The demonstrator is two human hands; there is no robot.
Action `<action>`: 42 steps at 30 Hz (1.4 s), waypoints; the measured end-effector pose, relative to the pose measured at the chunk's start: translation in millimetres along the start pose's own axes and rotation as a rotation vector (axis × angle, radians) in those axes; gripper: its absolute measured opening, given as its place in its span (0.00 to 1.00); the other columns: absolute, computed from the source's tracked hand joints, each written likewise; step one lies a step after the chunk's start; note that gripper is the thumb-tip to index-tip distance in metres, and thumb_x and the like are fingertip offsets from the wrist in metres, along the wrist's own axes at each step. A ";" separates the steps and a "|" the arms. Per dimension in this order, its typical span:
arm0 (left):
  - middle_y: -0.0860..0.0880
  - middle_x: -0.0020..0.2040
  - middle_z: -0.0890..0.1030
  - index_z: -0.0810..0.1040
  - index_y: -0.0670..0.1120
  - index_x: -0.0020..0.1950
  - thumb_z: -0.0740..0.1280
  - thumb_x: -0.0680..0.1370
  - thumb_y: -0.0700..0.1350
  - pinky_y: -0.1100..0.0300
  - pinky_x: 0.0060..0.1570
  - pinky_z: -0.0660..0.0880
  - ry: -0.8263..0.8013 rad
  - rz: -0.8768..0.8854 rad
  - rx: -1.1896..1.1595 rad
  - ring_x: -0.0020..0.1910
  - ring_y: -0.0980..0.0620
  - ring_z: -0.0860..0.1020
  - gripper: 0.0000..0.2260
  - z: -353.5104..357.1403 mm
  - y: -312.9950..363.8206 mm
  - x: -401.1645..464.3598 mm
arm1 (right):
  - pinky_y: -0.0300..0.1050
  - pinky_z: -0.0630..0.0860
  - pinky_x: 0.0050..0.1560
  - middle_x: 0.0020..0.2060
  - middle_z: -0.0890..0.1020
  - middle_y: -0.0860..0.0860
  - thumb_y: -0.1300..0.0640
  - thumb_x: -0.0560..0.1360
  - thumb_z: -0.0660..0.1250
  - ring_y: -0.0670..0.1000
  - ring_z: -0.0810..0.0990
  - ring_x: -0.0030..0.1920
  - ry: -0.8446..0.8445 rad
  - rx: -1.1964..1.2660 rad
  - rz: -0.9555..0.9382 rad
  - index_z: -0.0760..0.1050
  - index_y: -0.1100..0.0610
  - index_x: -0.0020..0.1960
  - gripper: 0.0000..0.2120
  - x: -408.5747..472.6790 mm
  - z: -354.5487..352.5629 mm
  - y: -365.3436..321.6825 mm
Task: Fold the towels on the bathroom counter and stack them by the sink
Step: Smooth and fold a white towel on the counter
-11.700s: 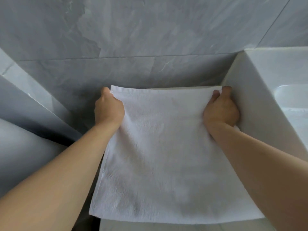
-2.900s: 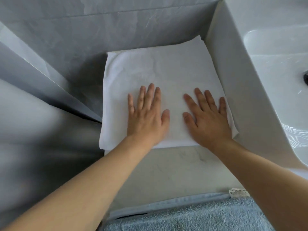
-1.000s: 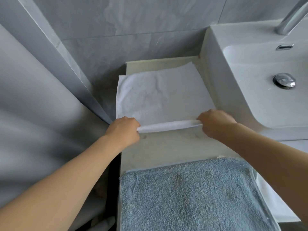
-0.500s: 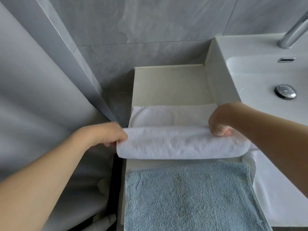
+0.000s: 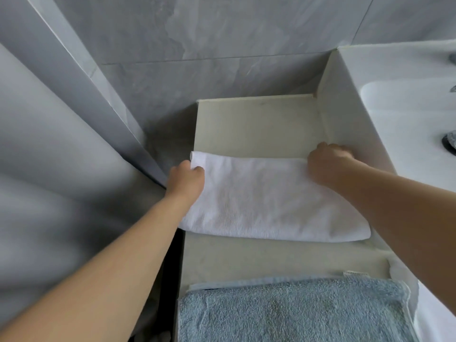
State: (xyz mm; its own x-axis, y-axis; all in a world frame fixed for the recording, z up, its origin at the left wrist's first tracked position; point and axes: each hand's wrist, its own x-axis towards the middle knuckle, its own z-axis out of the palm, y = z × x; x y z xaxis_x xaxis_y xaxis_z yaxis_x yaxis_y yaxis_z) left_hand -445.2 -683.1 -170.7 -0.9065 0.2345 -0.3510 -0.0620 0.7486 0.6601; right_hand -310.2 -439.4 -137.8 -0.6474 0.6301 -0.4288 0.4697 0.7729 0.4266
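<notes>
A white towel (image 5: 266, 201) lies folded into a wide band across the beige counter (image 5: 254, 124), its folded edge toward me. My left hand (image 5: 188, 180) grips its far left corner with curled fingers. My right hand (image 5: 328, 161) grips the far right corner, close against the side wall of the white sink (image 5: 385, 99). A grey-blue towel (image 5: 293, 312) lies flat on the counter at the near edge, a small label at its far right corner.
Grey tiled wall rises behind the counter. A grey curtain or panel (image 5: 49, 169) hangs at the left, with a dark gap beside the counter's left edge. The sink drain (image 5: 449, 141) shows at the far right. Bare counter lies beyond the white towel.
Both hands have carried the towel's lifted edge away from me and laid it down on the far edge, so the towel lies flat in a narrower band.
</notes>
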 end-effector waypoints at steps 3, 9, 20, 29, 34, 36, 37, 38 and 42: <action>0.46 0.58 0.68 0.72 0.45 0.52 0.58 0.79 0.47 0.58 0.33 0.65 -0.029 0.034 0.140 0.46 0.46 0.73 0.08 3.3 -4.9 0.1 | 0.51 0.70 0.62 0.64 0.72 0.58 0.59 0.79 0.55 0.59 0.73 0.66 0.044 0.041 -0.030 0.64 0.58 0.68 0.18 3.4 7.7 4.4; 0.47 0.51 0.75 0.66 0.47 0.58 0.67 0.75 0.47 0.57 0.35 0.71 -0.053 -0.024 0.055 0.45 0.47 0.77 0.16 1.6 -4.5 -4.1 | 0.50 0.68 0.62 0.63 0.76 0.54 0.55 0.74 0.58 0.56 0.76 0.63 -0.015 -0.039 -0.091 0.68 0.55 0.65 0.20 1.6 8.3 8.2; 0.45 0.56 0.80 0.75 0.48 0.64 0.63 0.77 0.45 0.46 0.57 0.76 -0.230 -0.216 -0.341 0.54 0.43 0.79 0.15 -29.7 3.8 -25.4 | 0.38 0.68 0.32 0.36 0.76 0.58 0.60 0.70 0.66 0.56 0.75 0.34 -0.018 0.975 0.126 0.77 0.64 0.47 0.08 -15.0 -6.6 22.0; 0.44 0.34 0.80 0.80 0.42 0.40 0.65 0.68 0.43 0.55 0.37 0.77 -0.480 -0.343 -0.590 0.31 0.45 0.81 0.07 -98.3 -3.4 -91.3 | 0.47 0.79 0.42 0.43 0.82 0.54 0.49 0.70 0.70 0.56 0.81 0.40 0.156 1.598 0.296 0.79 0.57 0.50 0.14 -93.3 -24.4 41.5; 0.42 0.36 0.82 0.85 0.45 0.37 0.69 0.57 0.43 0.51 0.32 0.79 -0.594 -0.336 -0.713 0.32 0.43 0.82 0.11 -108.1 -45.6 -150.2 | 0.62 0.80 0.50 0.46 0.85 0.60 0.46 0.69 0.73 0.61 0.85 0.46 -0.247 1.545 0.296 0.81 0.57 0.49 0.16 -172.2 11.1 50.7; 0.41 0.41 0.84 0.86 0.44 0.43 0.70 0.54 0.40 0.47 0.39 0.80 -0.672 -0.400 -0.695 0.38 0.41 0.83 0.18 -99.9 -66.2 -168.9 | 0.59 0.81 0.49 0.44 0.85 0.59 0.47 0.72 0.72 0.60 0.85 0.44 -0.291 1.490 0.311 0.82 0.58 0.48 0.14 -195.9 37.5 54.4; 0.40 0.45 0.84 0.86 0.44 0.46 0.71 0.53 0.39 0.45 0.44 0.80 -0.724 -0.441 -0.642 0.43 0.39 0.84 0.21 -94.2 -74.9 -178.0 | 0.55 0.82 0.49 0.44 0.85 0.59 0.48 0.72 0.72 0.60 0.84 0.43 -0.280 1.455 0.316 0.81 0.58 0.48 0.14 -204.7 52.3 55.5; 0.40 0.50 0.84 0.86 0.43 0.50 0.72 0.54 0.38 0.43 0.50 0.80 -0.775 -0.471 -0.548 0.47 0.38 0.84 0.24 -87.4 -81.4 -186.1 | 0.48 0.82 0.45 0.43 0.84 0.59 0.49 0.73 0.71 0.58 0.83 0.41 -0.244 1.433 0.317 0.81 0.59 0.49 0.13 -211.5 67.3 56.1; 0.39 0.52 0.84 0.77 0.41 0.60 0.66 0.71 0.40 0.43 0.56 0.78 -0.624 -0.441 0.054 0.51 0.38 0.82 0.17 -54.7 -80.8 -207.8 | 0.42 0.75 0.39 0.42 0.80 0.54 0.56 0.76 0.67 0.54 0.78 0.40 -0.080 1.430 0.305 0.77 0.58 0.56 0.10 -221.3 120.4 52.2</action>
State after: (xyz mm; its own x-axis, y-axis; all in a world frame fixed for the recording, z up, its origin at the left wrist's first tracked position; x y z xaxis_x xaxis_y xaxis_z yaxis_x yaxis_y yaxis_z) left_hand -274.7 -826.2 -114.8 -0.3982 0.2021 -0.8948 -0.3283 0.8794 0.3447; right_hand -70.2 -529.5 -116.5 -0.4037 0.7448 -0.5313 0.7931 -0.0046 -0.6090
